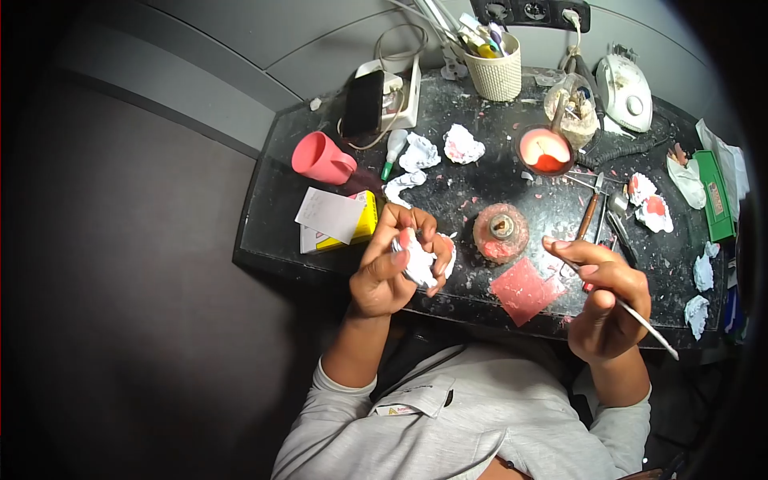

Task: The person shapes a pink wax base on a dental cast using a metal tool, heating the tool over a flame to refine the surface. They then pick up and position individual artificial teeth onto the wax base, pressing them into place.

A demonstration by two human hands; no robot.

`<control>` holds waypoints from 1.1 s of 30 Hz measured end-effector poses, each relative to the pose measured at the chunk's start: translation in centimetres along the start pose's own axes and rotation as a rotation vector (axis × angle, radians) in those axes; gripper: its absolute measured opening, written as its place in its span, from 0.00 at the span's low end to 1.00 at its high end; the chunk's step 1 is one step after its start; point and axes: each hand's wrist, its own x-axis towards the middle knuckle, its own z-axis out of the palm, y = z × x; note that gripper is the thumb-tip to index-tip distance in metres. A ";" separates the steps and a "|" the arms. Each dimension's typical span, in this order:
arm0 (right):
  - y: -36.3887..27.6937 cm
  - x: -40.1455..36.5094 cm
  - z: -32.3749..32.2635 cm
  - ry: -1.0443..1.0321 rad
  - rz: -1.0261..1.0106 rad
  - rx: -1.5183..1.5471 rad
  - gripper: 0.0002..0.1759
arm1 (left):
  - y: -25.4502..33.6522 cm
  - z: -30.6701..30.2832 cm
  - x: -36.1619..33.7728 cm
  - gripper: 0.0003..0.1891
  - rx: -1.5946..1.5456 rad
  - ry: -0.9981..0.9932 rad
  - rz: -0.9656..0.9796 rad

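My left hand (379, 282) is closed around a white plaster dental cast (419, 266) with a patch of pink wax on it, held above the bench's front edge. My right hand (610, 300) pinches a slim metal wax carver (654, 333), its long end slanting down to the right. Between the hands stands a small spirit lamp (501, 234) crusted with pink wax; no flame can be made out. In front of it lies a pink wax sheet (522, 293). A ladle (546, 150) holding red wax rests farther back.
Several plaster pieces (464, 144) lie about the black bench (272, 216). Left are a pink mug (323, 158), a phone (363, 104) and a yellow box (364, 220). A tool cup (494, 74) stands behind. Right are a wood-handled knife (589, 214) and a green box (718, 196).
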 end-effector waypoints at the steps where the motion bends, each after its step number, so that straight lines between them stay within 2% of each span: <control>1: 0.0 0.0 -0.2 0.014 0.001 0.000 0.18 | -0.4 -1.3 0.3 0.21 0.001 -0.054 0.064; 2: 0.0 0.1 -0.3 0.029 -0.003 0.004 0.18 | -0.2 -1.7 0.5 0.21 0.015 -0.060 0.056; 4: 0.1 0.3 -0.7 0.065 -0.010 0.005 0.17 | 0.4 -2.0 0.9 0.22 -0.003 0.066 0.052; 6: 0.0 0.4 -1.1 0.094 -0.016 -0.026 0.17 | 0.8 -1.9 1.2 0.33 -0.089 0.150 0.004; 8: -0.1 0.6 -1.7 0.109 -0.004 -0.017 0.18 | 1.1 -1.2 1.7 0.39 -0.191 0.318 -0.117; 12: -0.1 0.6 -2.4 0.169 0.017 0.027 0.18 | 1.5 -0.6 2.5 0.42 -0.149 0.251 -0.188; 14: -0.2 0.6 -2.7 0.186 0.026 0.033 0.18 | 1.4 -1.4 2.6 0.43 -0.155 0.098 -0.191; 16: -0.2 0.7 -2.9 0.211 0.023 0.035 0.18 | 1.0 -0.9 2.7 0.41 -0.137 0.162 -0.197; 18: -0.3 0.8 -3.1 0.211 0.016 0.043 0.17 | 0.5 -1.5 2.8 0.41 0.120 0.011 -0.086; 19: -0.3 0.7 -3.1 0.228 0.032 0.064 0.17 | 0.4 -1.6 2.9 0.40 0.323 -0.008 -0.012; 20: 0.0 0.6 -3.2 0.235 0.013 0.063 0.15 | 0.2 -1.5 3.0 0.40 0.336 -0.016 -0.035; 22: -0.3 0.6 -3.9 0.157 0.028 -0.072 0.16 | -0.2 -1.4 3.0 0.41 0.782 0.027 0.141; 24: -0.3 0.5 -4.0 0.173 0.038 -0.099 0.15 | -0.6 -1.5 3.0 0.42 0.846 0.031 0.141; 26: -0.2 0.5 -4.5 0.138 0.015 -0.168 0.15 | -0.9 -1.3 3.4 0.43 1.086 0.012 0.275; 28: -0.2 0.3 -4.7 0.151 0.010 -0.195 0.14 | -1.2 -1.2 3.5 0.43 1.096 0.006 0.269; 30: -0.4 0.5 -4.4 0.227 0.086 -0.152 0.13 | -1.5 -1.0 3.6 0.43 1.232 -0.035 0.341; 33: -0.2 0.5 -4.4 0.259 0.103 -0.165 0.12 | -1.7 -1.0 3.7 0.41 1.204 -0.090 0.317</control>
